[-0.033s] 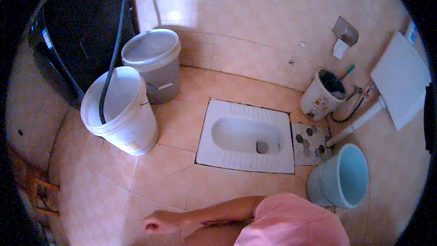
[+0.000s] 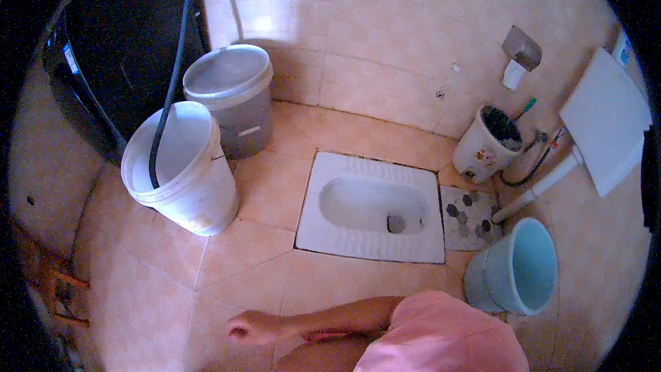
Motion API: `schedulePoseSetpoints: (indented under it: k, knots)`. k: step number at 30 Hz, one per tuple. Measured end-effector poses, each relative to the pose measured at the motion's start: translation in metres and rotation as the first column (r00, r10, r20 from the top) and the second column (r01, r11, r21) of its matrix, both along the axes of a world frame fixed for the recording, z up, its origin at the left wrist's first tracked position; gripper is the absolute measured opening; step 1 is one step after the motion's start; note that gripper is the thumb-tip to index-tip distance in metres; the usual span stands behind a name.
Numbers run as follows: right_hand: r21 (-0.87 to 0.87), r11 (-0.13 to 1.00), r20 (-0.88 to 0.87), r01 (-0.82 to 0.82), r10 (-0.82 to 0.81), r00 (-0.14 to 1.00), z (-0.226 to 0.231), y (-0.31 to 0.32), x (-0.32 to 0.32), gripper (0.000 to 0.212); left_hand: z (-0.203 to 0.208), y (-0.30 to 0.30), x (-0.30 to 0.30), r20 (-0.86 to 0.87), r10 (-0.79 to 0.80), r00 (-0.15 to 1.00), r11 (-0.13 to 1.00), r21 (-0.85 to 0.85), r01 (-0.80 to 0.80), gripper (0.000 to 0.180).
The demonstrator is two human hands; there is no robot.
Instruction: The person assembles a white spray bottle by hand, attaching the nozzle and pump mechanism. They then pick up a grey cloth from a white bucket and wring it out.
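My right forearm comes out of a pink sleeve at the lower edge and reaches across to the left. At its end, my right hand is closed with curled fingers above the tiled floor; whether anything is inside the fist cannot be seen. A patch of bare skin shows beneath the forearm, and which body part it is I cannot tell. My left hand does not show. Ahead of the arm lies a white squat toilet set into the floor. Right of the sleeve stands a light blue bucket.
At the left are a white bucket with a dark hose hanging into it, a lidded bucket and a large black appliance. At the right are a lined waste bin, a white pipe, a white cistern and a paper holder.
My right hand has shifted slightly to the right and up. The buckets and fixtures stand as before.
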State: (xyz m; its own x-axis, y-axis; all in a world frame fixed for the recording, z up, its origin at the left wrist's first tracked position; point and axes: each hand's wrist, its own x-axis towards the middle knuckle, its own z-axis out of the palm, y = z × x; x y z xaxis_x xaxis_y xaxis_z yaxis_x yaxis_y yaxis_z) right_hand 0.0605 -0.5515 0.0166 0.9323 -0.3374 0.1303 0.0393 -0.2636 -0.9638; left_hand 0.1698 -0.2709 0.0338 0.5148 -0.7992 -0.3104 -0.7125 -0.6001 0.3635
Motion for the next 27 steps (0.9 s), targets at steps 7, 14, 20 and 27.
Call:
schedulePoseSetpoints:
  k: [7, 14, 20, 27]
  knots:
    - [-0.245, 0.576, -0.396, 0.780, -0.794, 0.462, -0.168, -0.114, -0.232, 0.015, -0.024, -0.047, -0.006, 0.124, -0.077, 0.989, 0.996, -0.027, 0.081, 0.024]
    - [-0.692, -0.061, -0.191, 0.720, -0.946, -0.264, -0.192, -0.199, -0.496, 0.036, -0.047, -0.208, -0.020, 0.200, -0.361, 0.911, 0.812, -0.412, 0.413, 0.017]
    - [-0.877, 0.176, -0.353, 0.447, -0.868, -0.350, -0.246, -0.218, -0.662, 0.057, -0.051, -0.376, -0.029, 0.246, -0.591, 0.769, 0.661, -0.400, 0.635, 0.023]
    - [-0.946, 0.258, -0.317, 0.198, -0.869, -0.381, -0.233, -0.252, -0.675, 0.057, -0.009, -0.402, 0.087, 0.405, -0.618, 0.674, 0.713, -0.074, 0.697, 0.021]
